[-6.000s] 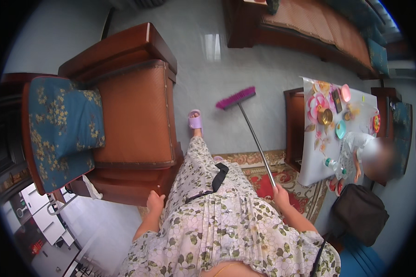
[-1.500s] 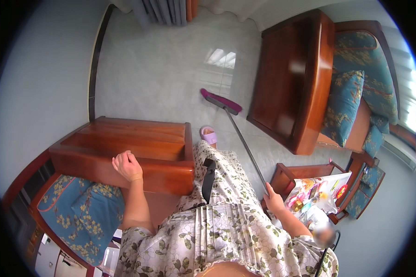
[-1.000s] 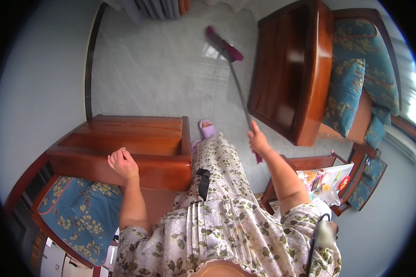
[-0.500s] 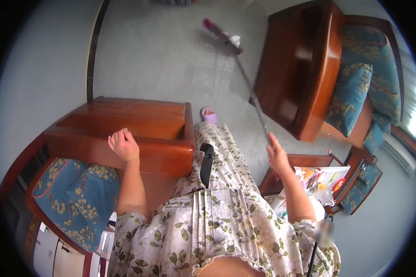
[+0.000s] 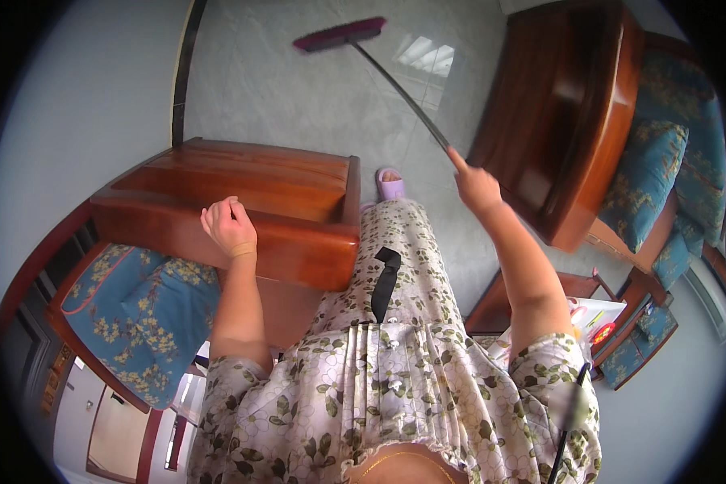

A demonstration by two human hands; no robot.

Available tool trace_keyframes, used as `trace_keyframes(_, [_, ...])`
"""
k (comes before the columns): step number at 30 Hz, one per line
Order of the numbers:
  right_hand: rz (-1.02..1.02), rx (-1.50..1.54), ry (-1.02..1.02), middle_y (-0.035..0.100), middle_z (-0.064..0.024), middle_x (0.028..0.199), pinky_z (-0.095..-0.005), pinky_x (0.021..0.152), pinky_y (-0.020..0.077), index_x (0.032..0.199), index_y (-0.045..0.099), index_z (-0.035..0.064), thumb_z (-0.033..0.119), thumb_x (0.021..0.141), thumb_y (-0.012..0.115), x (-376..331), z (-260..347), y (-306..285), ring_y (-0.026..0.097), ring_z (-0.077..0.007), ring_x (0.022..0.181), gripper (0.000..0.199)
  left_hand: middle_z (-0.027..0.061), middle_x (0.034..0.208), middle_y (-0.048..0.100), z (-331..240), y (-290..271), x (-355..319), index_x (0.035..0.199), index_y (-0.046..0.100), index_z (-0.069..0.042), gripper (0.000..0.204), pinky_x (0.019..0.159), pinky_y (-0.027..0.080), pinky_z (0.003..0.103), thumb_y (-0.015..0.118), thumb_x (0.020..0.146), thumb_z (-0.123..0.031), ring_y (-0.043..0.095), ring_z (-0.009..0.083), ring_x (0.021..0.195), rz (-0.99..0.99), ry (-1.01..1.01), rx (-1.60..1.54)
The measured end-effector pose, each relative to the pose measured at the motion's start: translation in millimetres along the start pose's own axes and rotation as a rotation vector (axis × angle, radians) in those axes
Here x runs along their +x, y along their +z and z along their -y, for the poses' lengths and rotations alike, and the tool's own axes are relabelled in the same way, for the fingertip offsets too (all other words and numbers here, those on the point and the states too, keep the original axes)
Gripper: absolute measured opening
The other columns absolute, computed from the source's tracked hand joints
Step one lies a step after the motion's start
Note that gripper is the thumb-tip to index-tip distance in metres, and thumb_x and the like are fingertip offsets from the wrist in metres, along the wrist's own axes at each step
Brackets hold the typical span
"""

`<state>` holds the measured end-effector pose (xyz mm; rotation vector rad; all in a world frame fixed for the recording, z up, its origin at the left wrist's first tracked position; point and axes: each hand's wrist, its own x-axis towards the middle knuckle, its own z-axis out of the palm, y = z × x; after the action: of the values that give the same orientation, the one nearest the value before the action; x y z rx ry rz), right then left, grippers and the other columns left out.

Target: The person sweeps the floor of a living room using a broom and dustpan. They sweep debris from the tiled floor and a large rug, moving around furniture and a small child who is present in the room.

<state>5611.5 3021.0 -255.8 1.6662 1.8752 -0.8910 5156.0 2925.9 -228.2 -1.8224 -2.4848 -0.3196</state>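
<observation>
On grey tiled floor (image 5: 298, 105) (glossy), broom (image 5: 340, 33)

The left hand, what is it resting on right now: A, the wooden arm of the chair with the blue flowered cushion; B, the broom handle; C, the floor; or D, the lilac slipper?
A: the left hand lies loosely curled on the wooden chair arm beside the blue cushion, while the right hand grips the broom.

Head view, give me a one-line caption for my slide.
Right hand extends a long-handled broom across the grey floor; left hand rests on a wooden armchair.
</observation>
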Motion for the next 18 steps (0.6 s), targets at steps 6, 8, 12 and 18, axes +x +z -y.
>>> trace_keyframes(6, [0.191, -0.123, 0.054, 0.062, -0.0163, 0.066, -0.0458, 0.06, 0.0501, 0.145, 0.017, 0.0333, 0.02, 0.089, 0.05, -171, -81, 60, 0.062, -0.0347, 0.061, 0.067, 0.0026, 0.083, 0.062, 1, 2, -1, 0.08, 0.063, -0.01, 0.01, 0.097, 0.035, 0.044, 0.054, 0.084, -0.015, 0.056, 0.0223, 0.087, -0.003, -0.023, 0.005])
trace_keyframes(8, [0.12, -0.049, 0.033, 0.061, -0.0158, 0.063, -0.0452, 0.061, 0.0503, 0.142, 0.029, 0.0294, 0.019, 0.087, 0.054, -208, -80, 44, 0.061, -0.0353, 0.06, 0.062, 0.0026, 0.083, 0.062, -2, -1, -2, 0.08, 0.063, -0.01, 0.01, 0.097, 0.035, 0.044, 0.055, 0.084, -0.015, 0.056, 0.0222, 0.087, -0.011, -0.03, 0.02])
trace_keyframes(12, [-0.066, 0.062, -0.123, 0.061, -0.0168, 0.066, -0.0463, 0.065, 0.05, 0.139, 0.038, 0.0266, 0.016, 0.083, 0.058, -205, -56, 7, 0.06, -0.0369, 0.062, 0.06, 0.0027, 0.083, 0.062, 0, -2, -1, 0.08, 0.063, -0.01, 0.01, 0.097, 0.035, 0.044, 0.055, 0.084, -0.016, 0.056, 0.0218, 0.088, -0.011, -0.036, 0.02])
trace_keyframes(18, [-0.012, -0.214, -0.35, 0.06, -0.0148, 0.069, -0.0423, 0.057, 0.0489, 0.143, 0.028, 0.0301, 0.01, 0.088, 0.048, 2, 57, -31, 0.061, -0.0309, 0.063, 0.062, 0.0028, 0.084, 0.063, -3, -1, 0, 0.08, 0.063, -0.011, 0.009, 0.097, 0.035, 0.045, 0.056, 0.083, -0.016, 0.057, 0.0215, 0.089, -0.021, -0.051, -0.006])
